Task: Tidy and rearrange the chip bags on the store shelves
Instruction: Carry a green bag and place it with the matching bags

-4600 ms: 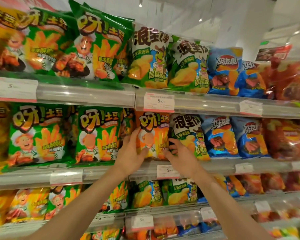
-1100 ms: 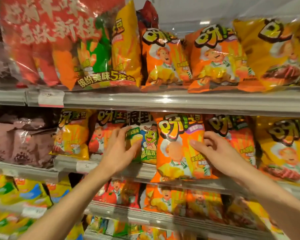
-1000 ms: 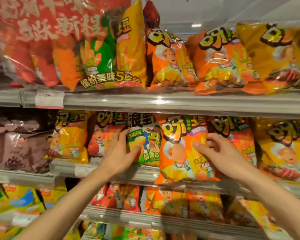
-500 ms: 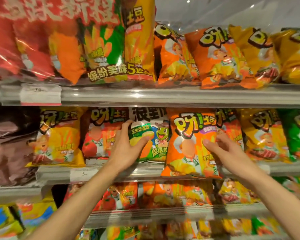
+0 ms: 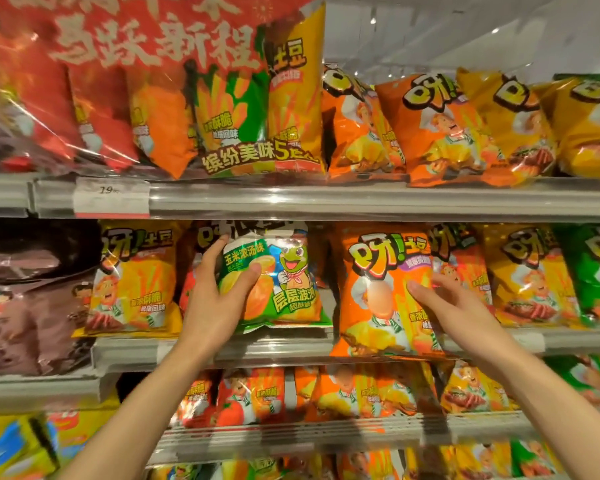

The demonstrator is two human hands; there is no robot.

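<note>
A: Where are my hands?

B: Your left hand point(image 5: 215, 299) grips the green-and-white chip bag point(image 5: 278, 282) on the middle shelf point(image 5: 291, 348), thumb across its front, fingers point(image 5: 219, 244) curled over its top left corner. The bag stands upright, its bottom edge at the shelf lip.

A: And my right hand point(image 5: 461, 310)?

B: It lies flat and spread against the orange chip bag point(image 5: 378, 292) at three o'clock from the green one, fingertips on its right half. I cannot tell whether it truly grasps the bag or only presses it. That bag leans forward, its lower edge hanging over the shelf front.

A: What sits around them?

B: At nine o'clock from your left hand, a yellow chip bag point(image 5: 136, 278) stands upright. At twelve o'clock, on the top shelf point(image 5: 361, 199), is a large multipack point(image 5: 194, 98), with a price tag point(image 5: 111, 197) below it.
</note>
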